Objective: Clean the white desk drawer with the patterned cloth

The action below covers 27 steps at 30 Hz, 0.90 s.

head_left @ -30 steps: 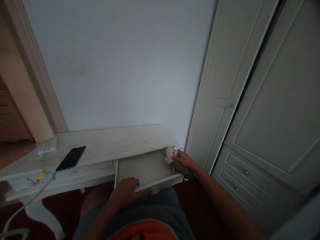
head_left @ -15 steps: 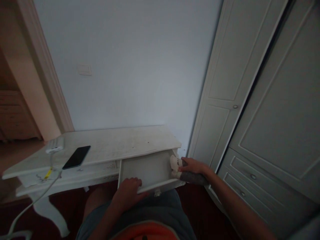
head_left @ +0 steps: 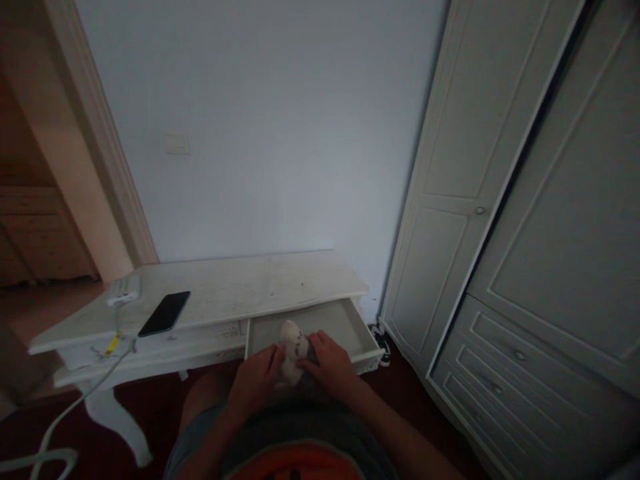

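Both hands meet at the front edge of the open drawer (head_left: 350, 327), just above the person's lap. Left hand (head_left: 257, 380) and right hand (head_left: 330, 365) are each closed on a small pale stuffed toy (head_left: 293, 350) — left fingers on its left side, right fingers wrapped over its right side and a darker grey part of it. The toy sits between the two hands, upright or nearly so, over the drawer's front rail; whether it rests on the rail cannot be told. The drawer is pulled out from under the right half of the white tabletop (head_left: 240, 290). On the left part of the tabletop lies a black phone (head_left: 164, 313), face up; just beyond it, at the far left corner, a white charger block (head_left: 123, 291) with a cable (head_left: 75, 407) — it trails down over the edge toward the floor. A white wardrobe (head_left: 525, 233) stands to the right, doors shut.
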Tool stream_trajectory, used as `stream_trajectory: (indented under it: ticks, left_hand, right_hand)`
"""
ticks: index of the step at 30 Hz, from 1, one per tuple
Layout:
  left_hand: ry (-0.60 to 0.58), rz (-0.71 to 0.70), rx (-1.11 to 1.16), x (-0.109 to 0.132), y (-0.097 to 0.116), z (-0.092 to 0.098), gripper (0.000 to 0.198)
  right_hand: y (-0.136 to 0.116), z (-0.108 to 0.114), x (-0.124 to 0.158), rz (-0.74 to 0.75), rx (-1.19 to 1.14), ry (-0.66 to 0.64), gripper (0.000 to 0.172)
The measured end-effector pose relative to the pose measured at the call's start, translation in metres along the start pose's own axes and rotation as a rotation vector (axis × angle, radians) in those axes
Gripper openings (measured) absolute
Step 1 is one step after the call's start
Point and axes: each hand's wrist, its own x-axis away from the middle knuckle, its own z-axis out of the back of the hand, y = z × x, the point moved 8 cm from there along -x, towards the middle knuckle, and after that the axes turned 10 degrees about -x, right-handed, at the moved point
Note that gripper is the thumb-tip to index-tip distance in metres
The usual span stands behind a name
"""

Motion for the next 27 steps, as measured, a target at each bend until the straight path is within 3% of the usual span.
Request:
stream_trajectory:
  ticks: [6, 9, 12, 15, 18, 20, 23, 25, 27]
  left_hand:
    - [-0.049, -0.047, -0.119, -0.001, 0.014, -0.006, 0.052]
    - [-0.033, -0.049, -0.11, -0.001, 0.012, -0.007, 0.054]
    - [-0.031, -0.051, -0.063, 0.001, 0.01, -0.006, 0.054]
    - [-0.024, -0.05, 0.01, 0.001, 0.006, -0.006, 0.052]
    - [0.041, 0.047, 0.105, -0.001, -0.011, -0.005, 0.049]
    - [0.112, 0.118, 0.199, -0.002, -0.024, -0.001, 0.051]
    - [0.157, 0.153, 0.327, -0.001, -0.032, 0.005, 0.058]
    - [0.108, 0.094, 0.351, 0.002, -0.025, 0.006, 0.056]
    - [-0.006, -0.068, 0.295, 0.006, -0.008, 0.001, 0.051]
  right_hand:
    - [0.122, 0.099, 0.031, -0.322, 0.195, 0.101, 0.034]
    - [0.143, 0.116, 0.041, -0.348, 0.251, 0.169, 0.036]
    - [0.114, 0.094, 0.036, -0.257, 0.281, 0.229, 0.029]
    - [0.05, 0.04, 0.022, -0.117, 0.219, 0.187, 0.025]
    - [-0.018, -0.019, 0.01, 0.017, 0.176, 0.097, 0.031]
    - [-0.045, -0.044, 0.006, 0.067, 0.161, 0.077, 0.036]
    - [-0.045, -0.051, 0.01, 0.159, 0.115, 0.05, 0.038]
    - [-0.019, -0.034, 0.02, 0.206, 0.106, 0.04, 0.037]
    - [0.023, -0.002, 0.034, 0.198, 0.118, 0.075, 0.035]
